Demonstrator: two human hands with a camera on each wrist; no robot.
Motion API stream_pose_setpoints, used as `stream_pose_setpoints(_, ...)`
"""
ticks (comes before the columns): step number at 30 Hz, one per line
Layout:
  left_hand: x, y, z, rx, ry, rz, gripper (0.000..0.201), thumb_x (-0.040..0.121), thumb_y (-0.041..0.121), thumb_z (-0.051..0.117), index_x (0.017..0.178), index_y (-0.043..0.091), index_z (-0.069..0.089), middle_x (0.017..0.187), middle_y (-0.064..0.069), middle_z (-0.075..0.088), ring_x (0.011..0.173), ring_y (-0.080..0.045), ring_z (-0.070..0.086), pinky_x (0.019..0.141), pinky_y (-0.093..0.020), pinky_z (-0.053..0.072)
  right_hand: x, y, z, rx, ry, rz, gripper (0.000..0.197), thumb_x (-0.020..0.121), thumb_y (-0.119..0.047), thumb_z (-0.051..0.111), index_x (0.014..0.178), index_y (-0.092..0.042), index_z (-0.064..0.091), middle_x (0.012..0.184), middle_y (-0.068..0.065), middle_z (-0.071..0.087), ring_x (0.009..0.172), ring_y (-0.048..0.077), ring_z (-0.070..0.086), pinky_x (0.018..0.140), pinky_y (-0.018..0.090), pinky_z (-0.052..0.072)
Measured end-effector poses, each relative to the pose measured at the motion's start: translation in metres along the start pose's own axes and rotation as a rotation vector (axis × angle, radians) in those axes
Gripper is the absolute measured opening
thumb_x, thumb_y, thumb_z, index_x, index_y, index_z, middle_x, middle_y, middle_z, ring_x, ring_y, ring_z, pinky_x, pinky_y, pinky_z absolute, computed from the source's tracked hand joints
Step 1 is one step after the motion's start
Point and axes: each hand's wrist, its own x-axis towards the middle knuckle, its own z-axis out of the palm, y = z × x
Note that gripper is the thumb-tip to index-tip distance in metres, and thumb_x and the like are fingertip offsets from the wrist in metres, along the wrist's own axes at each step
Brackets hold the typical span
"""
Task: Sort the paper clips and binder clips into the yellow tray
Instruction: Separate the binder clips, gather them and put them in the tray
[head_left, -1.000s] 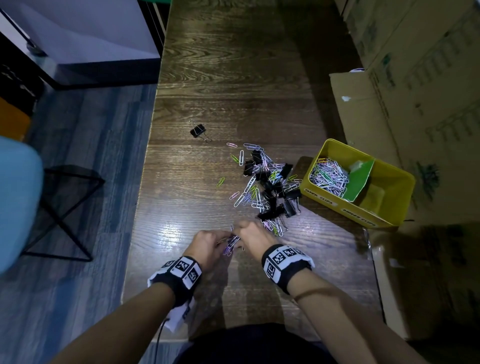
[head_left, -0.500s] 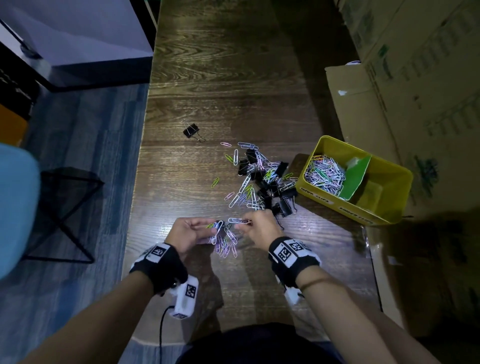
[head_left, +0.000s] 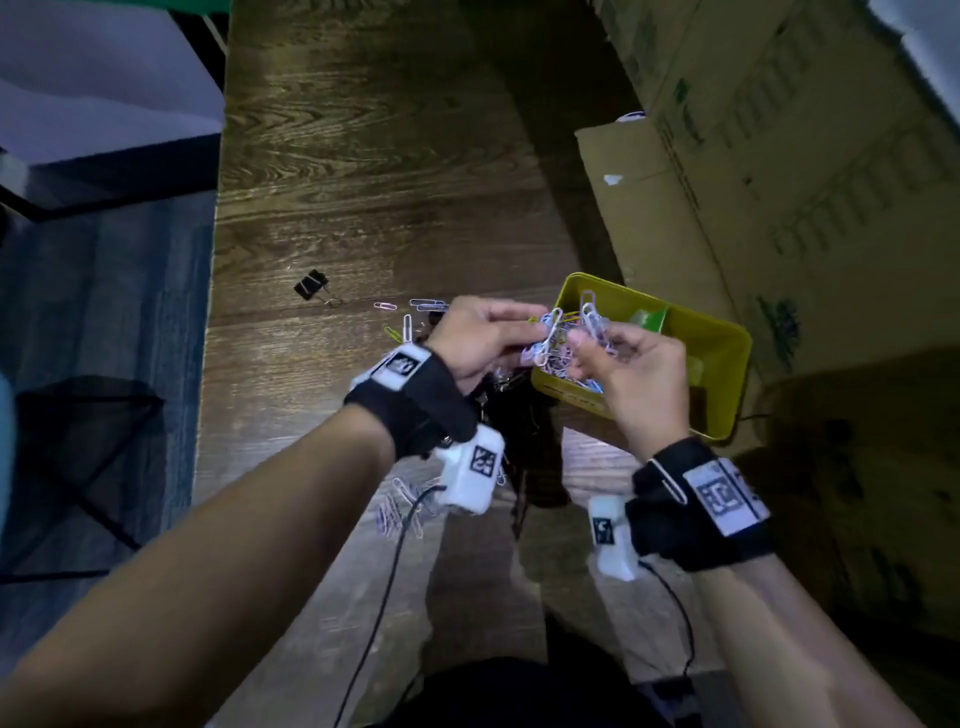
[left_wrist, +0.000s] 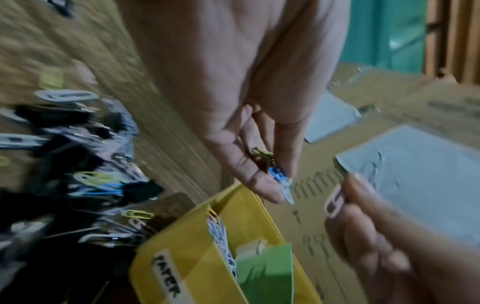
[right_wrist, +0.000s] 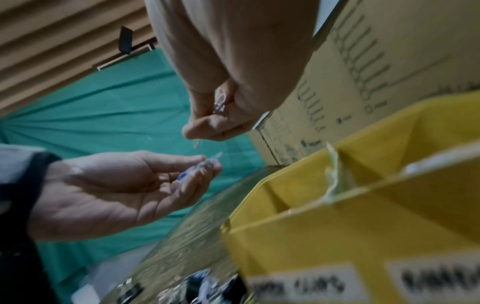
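My left hand (head_left: 519, 325) and right hand (head_left: 584, 345) are raised together over the left compartment of the yellow tray (head_left: 727, 338). Each pinches part of a bunch of coloured paper clips (head_left: 558, 330). The left wrist view shows blue and white clips (left_wrist: 281, 182) between my left thumb and fingers, above the tray (left_wrist: 187, 257). In the right wrist view my right hand (right_wrist: 207, 131) curls round a clip (right_wrist: 220, 102). More paper clips (head_left: 576, 376) lie in that compartment. The mixed pile of black binder clips (head_left: 511, 410) is mostly hidden under my left wrist.
A lone binder clip (head_left: 311, 285) lies far left on the wooden table (head_left: 363, 182). Loose paper clips (head_left: 400, 506) sit near the front. A green divider (head_left: 649, 317) splits the tray. Cardboard boxes (head_left: 779, 182) line the right side. A clip (head_left: 670, 483) clings to my right wristband.
Both hands rose from the table's front and moved right and away, carrying the gathered paper clips over the tray. A few clips stayed on the table.
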Motion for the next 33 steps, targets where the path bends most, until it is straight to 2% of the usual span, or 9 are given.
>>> stream_pose_setpoints(4,0.037,-0.002,0.043,0.417,0.021,0.083,0.021,0.079,0.003,0.066,0.100,0.004,0.069,0.080,-0.011,0.068,0.062,-0.020,0.062,0.067,-0.032,0.055,0.035,-0.002,-0.030,-0.160,0.095,-0.016,0.012,0.082,-0.013,0.072,0.074,-0.020,0.067,0.064,-0.003,0.070,0.055,0.010,0.066,0.062,0.026,0.057)
stream_pose_setpoints(8,0.048,-0.002,0.057,1.091,-0.105,0.139,0.018,0.085,0.015,0.056,0.096,0.014,0.071,0.081,-0.002,0.061,0.088,-0.026,0.062,0.070,-0.021,0.040,0.057,-0.005,-0.041,-0.477,0.059,0.000,0.006,0.083,-0.023,0.071,0.086,-0.018,0.069,0.071,0.001,0.070,0.064,0.009,0.069,0.071,0.028,0.057)
stream_pose_setpoints(13,0.044,-0.004,0.042,0.637,-0.067,0.084,0.023,0.088,-0.003,0.050,0.103,0.005,0.066,0.094,-0.009,0.069,0.088,-0.022,0.065,0.082,-0.031,0.052,0.078,0.004,-0.036,-0.824,-0.018,0.012,0.021,0.083,-0.026,0.072,0.097,-0.011,0.070,0.090,0.012,0.068,0.083,0.025,0.065,0.084,0.040,0.054)
stream_pose_setpoints(18,0.022,0.000,-0.022,0.395,0.090,0.085,0.018,0.087,-0.006,0.050,0.091,0.005,0.064,0.082,-0.007,0.068,0.067,-0.018,0.065,0.059,-0.024,0.054,0.079,0.008,-0.017,-1.085,-0.243,0.102,0.030,0.086,-0.015,0.067,0.114,-0.006,0.063,0.118,0.019,0.058,0.103,0.034,0.060,0.093,0.040,0.050)
stream_pose_setpoints(21,0.012,-0.017,-0.093,0.549,0.207,0.047,0.026,0.090,-0.002,0.050,0.083,0.017,0.065,0.087,-0.011,0.070,0.074,-0.024,0.065,0.060,-0.028,0.056,0.076,0.008,-0.013,-1.115,-0.310,0.111,0.044,0.083,-0.005,0.069,0.125,-0.011,0.058,0.123,0.018,0.059,0.107,0.032,0.061,0.094,0.041,0.050)
stream_pose_setpoints(24,-0.005,-0.042,-0.146,1.001,0.316,0.120,0.027,0.088,0.001,0.053,0.102,0.017,0.069,0.113,-0.015,0.066,0.097,-0.030,0.062,0.088,-0.043,0.050,0.067,0.005,-0.010,-1.117,-0.278,0.021,0.042,0.083,-0.012,0.070,0.124,-0.016,0.060,0.124,0.015,0.058,0.104,0.030,0.062,0.092,0.041,0.052)
stream_pose_setpoints(27,-0.024,-0.083,-0.172,1.351,0.183,0.086,0.052,0.092,0.018,0.051,0.142,0.011,0.034,0.152,-0.017,0.022,0.137,-0.035,0.026,0.112,-0.045,0.025,0.051,0.003,0.000,-1.062,-0.231,-0.172,0.030,0.088,-0.021,0.064,0.118,-0.019,0.064,0.123,0.010,0.056,0.105,0.028,0.059,0.092,0.040,0.048)
stream_pose_setpoints(30,-0.041,-0.125,-0.169,1.482,0.082,0.064,0.067,0.092,0.047,0.030,0.143,0.004,0.024,0.152,-0.023,0.012,0.140,-0.042,0.008,0.113,-0.055,0.016,0.025,0.009,0.024,-0.916,-0.297,-0.424,0.022,0.089,-0.019,0.061,0.111,-0.016,0.066,0.115,0.006,0.056,0.104,0.021,0.055,0.092,0.036,0.045)
stream_pose_setpoints(33,-0.063,-0.153,-0.146,1.468,0.016,0.059,0.077,0.084,0.057,0.005,0.145,0.011,0.007,0.151,-0.008,-0.005,0.141,-0.027,-0.007,0.115,-0.049,0.008,-0.002,0.033,0.052,-0.937,-0.519,-0.558,0.025,0.086,-0.019,0.064,0.110,-0.012,0.067,0.113,0.008,0.057,0.104,0.024,0.053,0.091,0.039,0.047)
